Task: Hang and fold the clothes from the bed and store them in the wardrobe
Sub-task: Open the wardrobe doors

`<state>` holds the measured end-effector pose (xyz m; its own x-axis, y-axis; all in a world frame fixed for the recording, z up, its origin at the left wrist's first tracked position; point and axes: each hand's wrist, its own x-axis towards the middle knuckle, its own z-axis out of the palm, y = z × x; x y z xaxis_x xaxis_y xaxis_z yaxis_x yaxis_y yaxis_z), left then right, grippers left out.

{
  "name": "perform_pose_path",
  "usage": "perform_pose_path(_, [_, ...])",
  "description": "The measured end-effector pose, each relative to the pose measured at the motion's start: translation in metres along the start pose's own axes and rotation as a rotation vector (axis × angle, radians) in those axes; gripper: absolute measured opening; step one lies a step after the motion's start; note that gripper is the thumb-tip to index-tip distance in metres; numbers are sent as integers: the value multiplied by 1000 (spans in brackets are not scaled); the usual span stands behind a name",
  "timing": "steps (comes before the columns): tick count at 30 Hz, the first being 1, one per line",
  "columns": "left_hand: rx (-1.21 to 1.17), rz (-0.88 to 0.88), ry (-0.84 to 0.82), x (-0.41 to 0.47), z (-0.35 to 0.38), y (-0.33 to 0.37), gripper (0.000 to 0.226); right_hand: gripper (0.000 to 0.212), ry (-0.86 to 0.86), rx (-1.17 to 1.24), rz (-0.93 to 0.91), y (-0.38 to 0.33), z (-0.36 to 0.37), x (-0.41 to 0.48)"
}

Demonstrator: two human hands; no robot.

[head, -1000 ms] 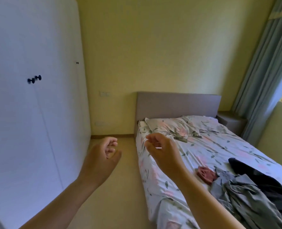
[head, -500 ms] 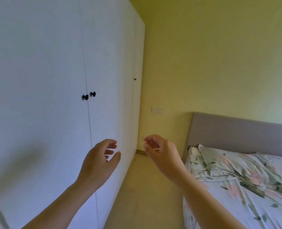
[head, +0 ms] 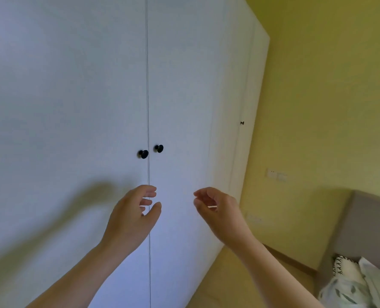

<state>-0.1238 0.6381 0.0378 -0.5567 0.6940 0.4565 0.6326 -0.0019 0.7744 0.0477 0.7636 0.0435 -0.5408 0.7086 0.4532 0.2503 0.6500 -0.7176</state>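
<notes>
White wardrobe fills the left and centre, directly ahead of me. Its doors are shut, seam running straight up. Yellow wall to the right. Bed in the lower right corner: grey headboard, floral pillow against it. My left grip and right grip are raised before the doors. Both are apart, fingers loosely curled, clasping nothing. Left knob and right knob, both black, flank the seam above my fingertips. Wall switches sit past the wardrobe's end.

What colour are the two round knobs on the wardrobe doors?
Black, against white wardrobe doors; the two round knobs show clearest in the head view.
</notes>
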Motion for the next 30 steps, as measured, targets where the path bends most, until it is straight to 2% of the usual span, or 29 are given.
perform_pose_path(6, [76, -100, 192, 31, 28, 11, 20, 21, -180, 98, -116, 34, -8, 71])
perform_pose_path(13, [168, -124, 380, 59, 30, 11, 27, 20, -301, 212, -215, 46, 9, 132])
perform_pose_path(27, [292, -77, 485, 112, 23, -13, 32, 36, -259, 211, -328, 33, 65, 209])
perform_pose_path(30, [326, -56, 503, 121, 26, -11, 28, 32, -287, 211, -348, 30, 73, 221])
